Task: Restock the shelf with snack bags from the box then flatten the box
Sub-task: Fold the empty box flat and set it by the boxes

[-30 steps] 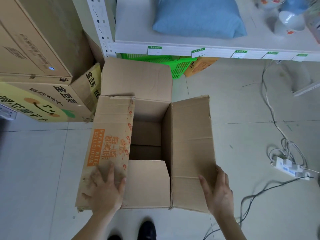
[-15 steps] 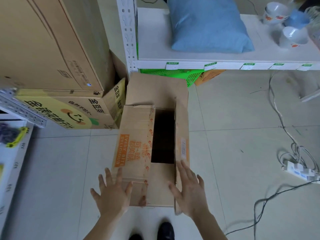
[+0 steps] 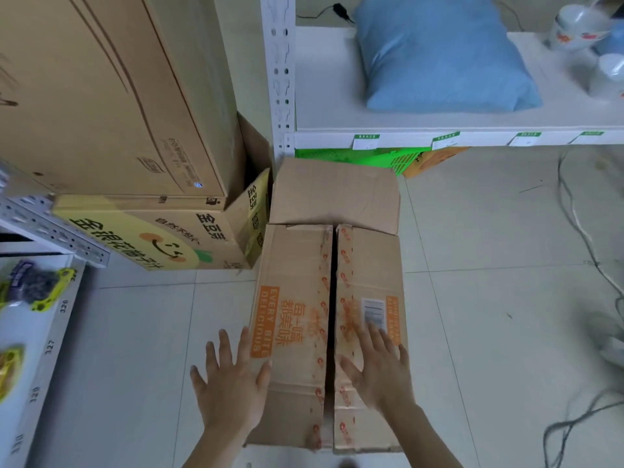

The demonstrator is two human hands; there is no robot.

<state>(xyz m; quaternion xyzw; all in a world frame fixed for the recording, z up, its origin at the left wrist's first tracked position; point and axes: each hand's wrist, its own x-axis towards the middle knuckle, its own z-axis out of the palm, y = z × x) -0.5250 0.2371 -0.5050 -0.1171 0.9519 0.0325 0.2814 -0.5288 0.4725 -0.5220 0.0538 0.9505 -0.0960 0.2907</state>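
A brown cardboard box (image 3: 304, 265) with orange print lies on the floor in front of me. Its two long flaps meet along a centre seam, and one end flap sticks out at the far end. My left hand (image 3: 231, 380) is spread flat at the left flap's near edge, fingers straight. My right hand (image 3: 378, 369) presses flat on the right flap, near a barcode label. No snack bags show at the box. A white shelf (image 3: 439, 138) with green price tags stands behind it.
Stacked large cartons (image 3: 111, 130) stand at the left, touching the box's far corner. A blue pillow (image 3: 442, 59) and bowls (image 3: 580, 28) lie on the shelf. Cables (image 3: 580, 231) trail over the floor at right. A low shelf with packaged goods (image 3: 37, 288) is at far left.
The box's two long flaps have been folded inward and now meet, hiding the inside. Both hands moved toward the centre and now lie flat on the flaps.
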